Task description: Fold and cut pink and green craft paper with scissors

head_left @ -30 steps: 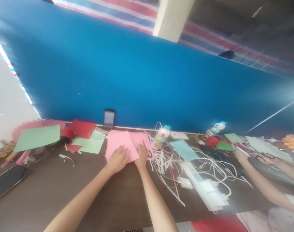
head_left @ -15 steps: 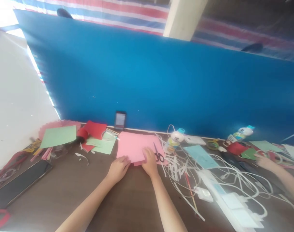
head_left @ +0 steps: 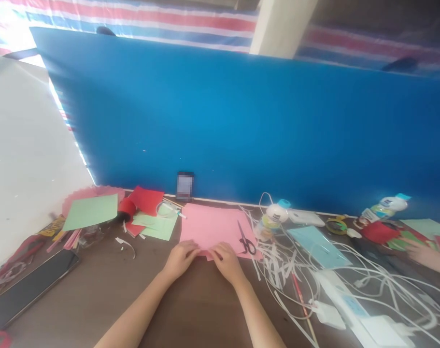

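The head view shows a stack of pink paper lying flat on the brown desk, its near edge under the two hands. The left hand and the right hand are close together, with fingers bent and fingertips on this near edge. The thumbs are not clear to see, so I cannot tell if the paper is pinched or only pressed.

The sheets are not quite even: a lower one comes out at the right and at the near side. If the hands press or fold unequally, I think that the layers could slide and the edge become crooked.

The scissors lie on the right part of the paper, near the right hand. Should the sheet be lifted or pulled, they could slip off, scratch it, or touch the fingers.

Just to the right are white paper strips and the bottle, among loose cables. A wide movement of the right arm could catch a cable and knock the bottle, and any liquid in it might reach the paper.
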Available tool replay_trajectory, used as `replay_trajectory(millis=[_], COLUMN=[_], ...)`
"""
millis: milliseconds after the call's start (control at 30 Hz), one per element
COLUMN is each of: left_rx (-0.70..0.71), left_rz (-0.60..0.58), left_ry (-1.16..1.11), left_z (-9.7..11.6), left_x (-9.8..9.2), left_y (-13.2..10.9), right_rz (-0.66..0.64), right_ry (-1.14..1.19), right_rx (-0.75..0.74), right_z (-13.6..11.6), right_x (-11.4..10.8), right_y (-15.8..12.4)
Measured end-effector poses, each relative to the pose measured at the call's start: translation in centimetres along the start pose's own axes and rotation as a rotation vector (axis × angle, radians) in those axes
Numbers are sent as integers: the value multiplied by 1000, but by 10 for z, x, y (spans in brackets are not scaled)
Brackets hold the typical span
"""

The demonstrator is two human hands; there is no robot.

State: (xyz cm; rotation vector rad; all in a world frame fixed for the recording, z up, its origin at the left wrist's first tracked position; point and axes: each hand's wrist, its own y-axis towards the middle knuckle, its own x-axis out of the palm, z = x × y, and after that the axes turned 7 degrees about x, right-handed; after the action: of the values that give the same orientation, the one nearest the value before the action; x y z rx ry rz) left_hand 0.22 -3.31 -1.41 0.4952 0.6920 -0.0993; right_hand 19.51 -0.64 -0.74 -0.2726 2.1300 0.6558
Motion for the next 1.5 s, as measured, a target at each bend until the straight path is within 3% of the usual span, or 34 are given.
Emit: replay_trajectory(millis=[233,1500], left_rx=[-51,-126], left_rz=[63,56], left_ry=[-105,-102], left_z=[-8,-2], left_x=[0,0], left_y=[1,3], right_rz=[24,3], right_ry=[37,-23], right_rx=[77,155], right_z=[7,6], right_x=[4,6], right_y=[0,3])
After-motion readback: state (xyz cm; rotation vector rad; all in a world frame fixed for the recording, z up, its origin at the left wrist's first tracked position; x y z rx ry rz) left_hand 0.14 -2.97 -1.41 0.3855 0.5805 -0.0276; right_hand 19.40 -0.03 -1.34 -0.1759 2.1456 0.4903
